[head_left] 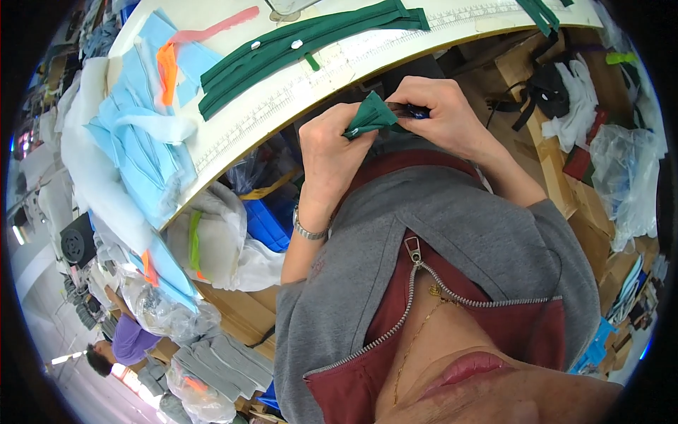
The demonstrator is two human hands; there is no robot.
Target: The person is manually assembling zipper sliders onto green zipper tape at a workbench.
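My left hand (333, 138), with a metal-band watch at the wrist, pinches a small folded piece of green fabric (372, 113) just off the table's near edge. Close against it, my right hand (439, 113) is closed on a small dark tool with a metal blade, which looks like thread snips (417, 112). The blade end meets the fabric's right edge; my fingers hide most of the tool. On the white table lie long green fabric strips (282, 60) with two small white pieces on them and a short green scrap (312, 61) beside them.
The white table (353, 67) has ruler markings along its curved edge. Light blue fabric pieces (131, 127), white padding (88, 148) and an orange strip (167, 71) are heaped at left. More green strips (540, 14) lie far right. Cardboard boxes (558, 177) and plastic bags (625, 177) crowd the right side.
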